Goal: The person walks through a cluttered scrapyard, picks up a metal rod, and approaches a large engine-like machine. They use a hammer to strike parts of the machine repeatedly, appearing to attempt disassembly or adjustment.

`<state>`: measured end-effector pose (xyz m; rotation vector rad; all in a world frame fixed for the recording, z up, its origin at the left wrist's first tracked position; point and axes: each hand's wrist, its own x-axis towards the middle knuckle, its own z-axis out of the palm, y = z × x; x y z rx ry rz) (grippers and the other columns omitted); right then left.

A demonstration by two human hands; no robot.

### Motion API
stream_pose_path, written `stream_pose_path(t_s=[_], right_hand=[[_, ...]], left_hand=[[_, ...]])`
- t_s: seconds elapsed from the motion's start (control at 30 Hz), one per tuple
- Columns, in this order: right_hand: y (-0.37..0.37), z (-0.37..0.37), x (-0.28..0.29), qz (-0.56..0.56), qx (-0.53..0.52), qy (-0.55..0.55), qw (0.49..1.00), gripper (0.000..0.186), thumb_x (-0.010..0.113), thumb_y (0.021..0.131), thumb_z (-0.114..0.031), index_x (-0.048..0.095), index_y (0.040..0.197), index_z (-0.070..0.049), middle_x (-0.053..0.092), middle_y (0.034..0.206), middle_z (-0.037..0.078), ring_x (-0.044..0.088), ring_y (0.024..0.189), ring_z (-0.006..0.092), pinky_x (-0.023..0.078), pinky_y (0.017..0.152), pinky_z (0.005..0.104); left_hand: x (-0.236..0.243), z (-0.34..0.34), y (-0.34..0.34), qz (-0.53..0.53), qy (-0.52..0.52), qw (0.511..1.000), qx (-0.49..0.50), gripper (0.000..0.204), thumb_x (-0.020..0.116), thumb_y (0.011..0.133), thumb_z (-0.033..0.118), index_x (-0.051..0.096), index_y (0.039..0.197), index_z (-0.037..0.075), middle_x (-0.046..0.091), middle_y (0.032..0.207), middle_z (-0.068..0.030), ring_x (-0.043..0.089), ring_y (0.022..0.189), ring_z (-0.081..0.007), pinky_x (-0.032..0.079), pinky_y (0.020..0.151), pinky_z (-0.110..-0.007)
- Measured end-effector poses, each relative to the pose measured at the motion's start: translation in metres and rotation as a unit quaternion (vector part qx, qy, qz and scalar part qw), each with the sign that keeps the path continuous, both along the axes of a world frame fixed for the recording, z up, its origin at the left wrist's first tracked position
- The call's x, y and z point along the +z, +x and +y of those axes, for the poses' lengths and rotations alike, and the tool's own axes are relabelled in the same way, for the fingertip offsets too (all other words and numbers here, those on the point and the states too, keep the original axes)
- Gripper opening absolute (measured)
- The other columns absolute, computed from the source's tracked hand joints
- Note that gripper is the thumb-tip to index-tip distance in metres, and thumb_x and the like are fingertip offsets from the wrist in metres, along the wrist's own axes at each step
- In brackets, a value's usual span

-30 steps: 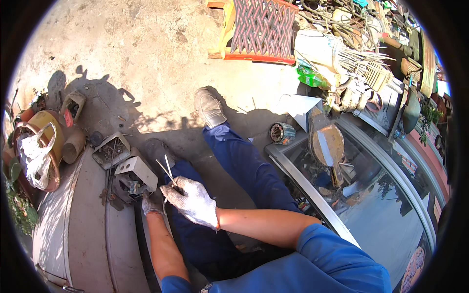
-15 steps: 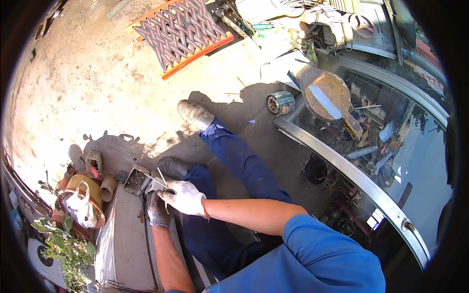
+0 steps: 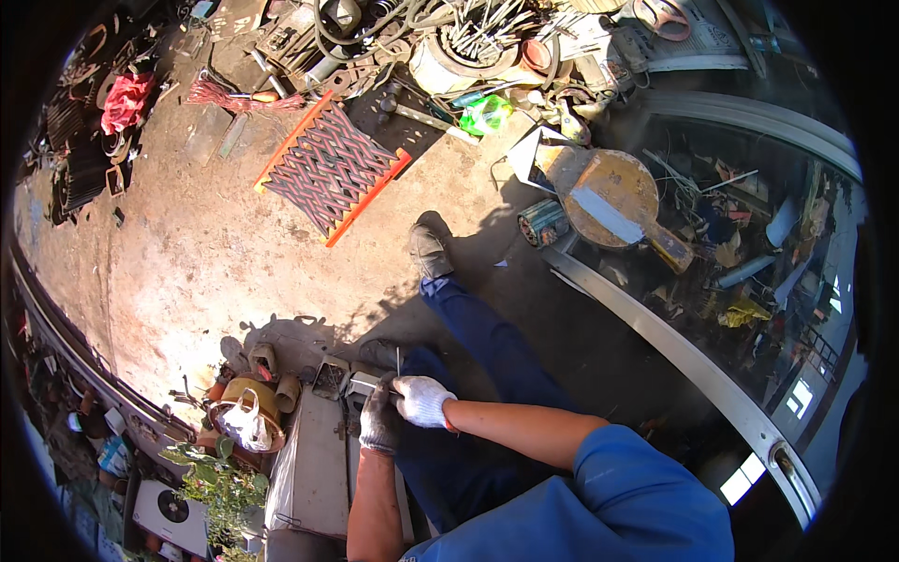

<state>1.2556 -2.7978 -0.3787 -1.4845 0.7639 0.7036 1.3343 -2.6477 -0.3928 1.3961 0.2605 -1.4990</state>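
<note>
Low in the middle, my two gloved hands meet in front of my blue-trousered legs. My right hand (image 3: 424, 402), in a white knit glove, is closed with its fingertips against the other hand. A thin pale rod (image 3: 399, 360) stands up from between the hands and appears to be in the right hand's grip. My left hand (image 3: 379, 421), in a darker, dirty glove, has curled fingers; whatever they hold is hidden. Just beyond the left hand lies a small pale box-like object (image 3: 361, 382), partly covered. A square pot (image 3: 331, 377) stands beside it.
A white metal cabinet (image 3: 304, 445) lies at left, near a yellow pot (image 3: 256, 396) and a cactus (image 3: 220, 478). An orange-edged folding lattice (image 3: 332, 169) rests on the floor ahead. At right, a round wooden board (image 3: 613, 197) lies on a metal-framed glass pane (image 3: 674, 361).
The whole view has shifted, showing more clutter at the far side. My hands have come closer together, and the rod now points upright instead of slanting left.
</note>
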Motion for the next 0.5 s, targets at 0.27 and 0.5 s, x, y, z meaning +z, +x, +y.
stream_pose_path(t_s=[0.27, 0.5], right_hand=[[0.019, -0.105, 0.037, -0.047, -0.161, 0.099, 0.981, 0.019, 0.060, 0.089, -0.014, 0.070, 0.101, -0.003, 0.071, 0.090, 0.020, 0.071, 0.085, 0.0351, 0.056, 0.077, 0.0455], [0.020, -0.165, 0.044, -0.061, -0.092, 0.154, 0.982, 0.026, 0.060, 0.092, -0.022, 0.071, 0.110, -0.006, 0.073, 0.105, 0.022, 0.068, 0.103, 0.0417, 0.053, 0.088, 0.0505]], left_hand=[[-0.006, -0.061, 0.017, 0.174, 0.017, 0.977, 0.120, 0.054, 0.047, 0.108, 0.046, 0.058, 0.138, 0.002, 0.067, 0.131, -0.0139, 0.062, 0.123, -0.0288, 0.047, 0.109, -0.044], [0.041, -0.188, 0.080, -0.329, -0.068, 0.823, -0.458, 0.025, 0.064, 0.092, 0.010, 0.067, 0.117, 0.004, 0.073, 0.105, -0.0145, 0.072, 0.096, -0.0271, 0.058, 0.082, -0.039]])
